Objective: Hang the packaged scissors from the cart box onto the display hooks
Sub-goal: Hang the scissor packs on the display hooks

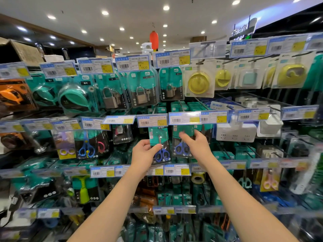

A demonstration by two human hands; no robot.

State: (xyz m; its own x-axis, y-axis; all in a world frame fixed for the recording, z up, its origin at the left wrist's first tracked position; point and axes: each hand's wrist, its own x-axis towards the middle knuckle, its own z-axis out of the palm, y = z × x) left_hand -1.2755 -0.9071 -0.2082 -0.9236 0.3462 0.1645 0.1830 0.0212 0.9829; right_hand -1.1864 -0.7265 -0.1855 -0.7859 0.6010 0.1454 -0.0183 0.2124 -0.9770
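Observation:
My left hand [144, 153] grips a teal blister pack of blue-handled scissors [160, 145], held upright just under a price tag rail. Its top edge reaches the tag; the hook behind is hidden. Right beside it hangs a second pack of blue-handled scissors [182, 142] on the neighbouring hook. My right hand [196, 143] rests against the front of that hanging pack, fingers spread and pointing left. The cart box is out of view.
The display wall holds rows of hooks with price tags [152, 121]. Padlock packs [142, 91] hang above, white power strips [236, 132] to the right, other scissors [86, 145] to the left. Tape [197, 178] and pink scissors [270, 180] hang lower.

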